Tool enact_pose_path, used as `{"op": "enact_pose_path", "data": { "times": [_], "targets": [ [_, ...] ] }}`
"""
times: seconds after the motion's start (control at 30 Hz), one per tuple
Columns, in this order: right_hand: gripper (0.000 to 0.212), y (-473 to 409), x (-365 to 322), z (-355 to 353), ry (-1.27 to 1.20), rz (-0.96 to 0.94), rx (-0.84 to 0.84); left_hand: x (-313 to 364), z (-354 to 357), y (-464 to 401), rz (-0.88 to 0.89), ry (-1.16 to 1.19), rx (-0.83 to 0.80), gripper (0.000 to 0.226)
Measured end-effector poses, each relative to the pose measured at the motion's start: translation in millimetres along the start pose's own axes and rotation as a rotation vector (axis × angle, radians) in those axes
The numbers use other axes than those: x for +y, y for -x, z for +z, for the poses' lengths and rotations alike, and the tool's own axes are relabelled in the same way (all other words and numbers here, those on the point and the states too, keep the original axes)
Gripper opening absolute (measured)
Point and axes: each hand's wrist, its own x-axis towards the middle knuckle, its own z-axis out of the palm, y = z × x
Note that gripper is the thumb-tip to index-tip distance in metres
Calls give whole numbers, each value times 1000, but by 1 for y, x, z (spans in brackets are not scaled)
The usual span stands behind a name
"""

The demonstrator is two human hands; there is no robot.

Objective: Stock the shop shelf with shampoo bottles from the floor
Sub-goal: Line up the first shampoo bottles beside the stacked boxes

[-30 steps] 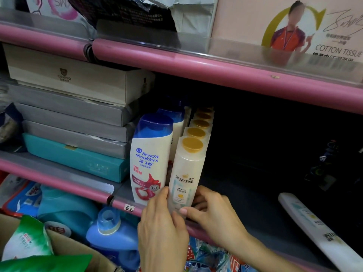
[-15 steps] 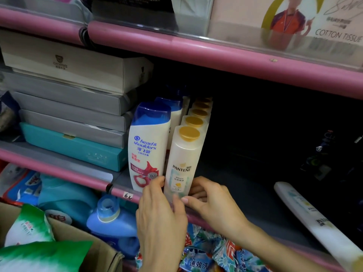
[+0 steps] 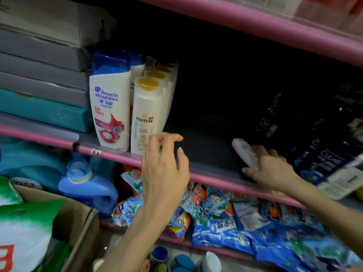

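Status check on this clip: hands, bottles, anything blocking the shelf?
Left hand open, off the upright white gold-capped Pantene bottle. Right hand closing on the white bottle lying flat. Dark shelf floor between them bare.

I count 2 blue-capped Head & Shoulders bottles (image 3: pixel 110 107) at 10 o'clock | about 5 gold-capped Pantene bottles (image 3: pixel 146 114) in a row | 1 white bottle (image 3: pixel 244 152) lying at 3 o'clock | 2 hands (image 3: pixel 164 167)
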Motion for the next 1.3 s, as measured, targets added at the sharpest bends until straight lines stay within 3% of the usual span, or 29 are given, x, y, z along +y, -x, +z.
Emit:
{"op": "enact_pose_path", "data": {
  "times": [0.07,0.23,0.33,0.43,0.5,0.6,0.7,0.77,0.87,0.97,1.07,1.17,1.3],
  "targets": [
    [76,2,15,2,-131,29,-93,5,5,7,52,13,-46,21],
    [83,16,15,-3,-508,-22,-5,11,16,26,156,-53,-260,26],
    [73,32,-4,-22,-834,58,-73,11,20,35,197,-62,-385,40],
    [54,56,-25,-52,-1285,179,-345,11,22,41,251,-27,-455,58],
    [46,73,-34,-70,-1595,281,-615,9,22,43,249,2,-501,72],
    [49,100,-45,-91,-1820,326,-1043,8,18,40,187,43,-458,83],
    [58,121,-53,-98,-1890,230,-1231,6,10,35,230,30,-317,57],
    [59,131,-57,-98,-1913,201,-1303,6,0,36,140,159,-364,36],
    [51,137,-59,-94,-1696,97,-1236,9,-12,44,-85,435,-553,32],
    [83,133,-57,-93,-1447,30,-1068,10,-18,48,-223,522,-703,25],
    [96,131,-56,-95,-1486,40,-1012,12,-21,49,-332,632,-841,32],
    [88,132,-60,-93,-1542,54,-978,13,-23,50,-367,682,-876,41],
    [85,137,-69,-87,-1562,66,-888,14,-25,56,-406,737,-848,27]
  ]
}}
